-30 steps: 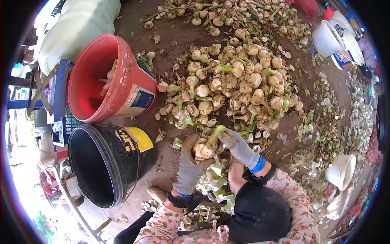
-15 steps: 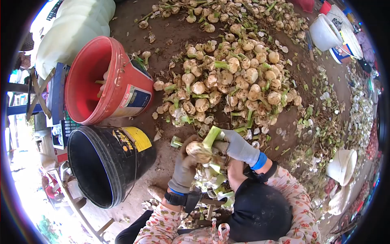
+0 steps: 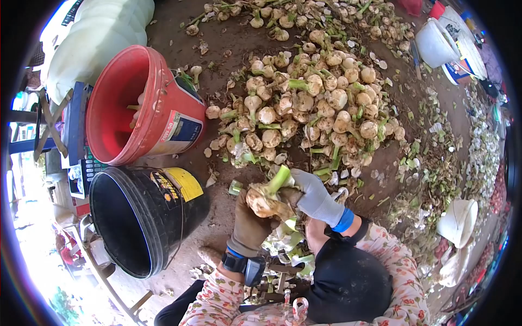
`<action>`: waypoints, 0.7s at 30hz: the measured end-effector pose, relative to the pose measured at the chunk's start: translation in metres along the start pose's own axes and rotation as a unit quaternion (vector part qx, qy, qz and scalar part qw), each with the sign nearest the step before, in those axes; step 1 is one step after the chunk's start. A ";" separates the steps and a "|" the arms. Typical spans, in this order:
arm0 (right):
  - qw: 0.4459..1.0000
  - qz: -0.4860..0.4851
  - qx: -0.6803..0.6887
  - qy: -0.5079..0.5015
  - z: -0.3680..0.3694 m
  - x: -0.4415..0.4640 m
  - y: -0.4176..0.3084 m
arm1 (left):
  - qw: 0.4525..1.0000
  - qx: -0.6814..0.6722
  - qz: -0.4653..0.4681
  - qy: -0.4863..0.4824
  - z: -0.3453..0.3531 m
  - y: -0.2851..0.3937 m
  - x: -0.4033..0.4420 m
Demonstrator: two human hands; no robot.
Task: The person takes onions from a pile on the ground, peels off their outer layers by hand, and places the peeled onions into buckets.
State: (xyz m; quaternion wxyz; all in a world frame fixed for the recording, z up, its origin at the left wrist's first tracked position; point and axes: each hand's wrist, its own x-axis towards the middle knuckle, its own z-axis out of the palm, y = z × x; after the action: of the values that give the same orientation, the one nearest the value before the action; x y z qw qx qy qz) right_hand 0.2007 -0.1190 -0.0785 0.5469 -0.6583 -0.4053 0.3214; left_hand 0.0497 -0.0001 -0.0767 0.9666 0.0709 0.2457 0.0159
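Gloved and closed, my left hand (image 3: 247, 231) grips a garlic bulb (image 3: 262, 203) with a short green stem pointing up and right. My right hand (image 3: 312, 199), in a grey glove, has its fingers bent against the bulb's right side, at the stem and loose skin. Those right fingertips are partly hidden. Below the bulb, pale peelings and green leaf scraps (image 3: 285, 242) lie between my legs. Just beyond both hands, a large heap of soil-stained garlic bulbs (image 3: 324, 108) covers the ground.
On the left, a red bucket (image 3: 163, 98) with a few bulbs lies tilted beside a black bucket (image 3: 147, 217). More garlic (image 3: 280, 22) lies farther back. White buckets (image 3: 436, 43) stand at the upper right; a white container (image 3: 458, 223) lies among scattered skins on the right.
The garlic bulb has turned in my left hand, showing more of its pale brown side. My right hand has shifted slightly downward and right, still against the bulb.
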 end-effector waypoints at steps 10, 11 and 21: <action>0.981 0.121 0.149 0.032 -0.003 -0.006 0.000 | 0.867 0.424 0.225 0.132 0.004 -0.004 0.000; 0.970 0.151 0.192 0.020 -0.005 -0.007 0.001 | 0.840 0.452 0.263 0.145 0.006 -0.005 -0.002; 0.971 -0.009 0.141 -0.195 -0.008 -0.012 -0.004 | 0.904 0.388 0.166 0.073 -0.023 -0.003 -0.002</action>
State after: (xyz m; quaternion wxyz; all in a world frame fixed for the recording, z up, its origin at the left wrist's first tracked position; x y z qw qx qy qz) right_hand 0.2014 -0.1329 -0.0728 0.5474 -0.4958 -0.4605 0.4925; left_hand 0.0375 -0.0006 -0.0962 0.8256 0.4783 0.2871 0.0845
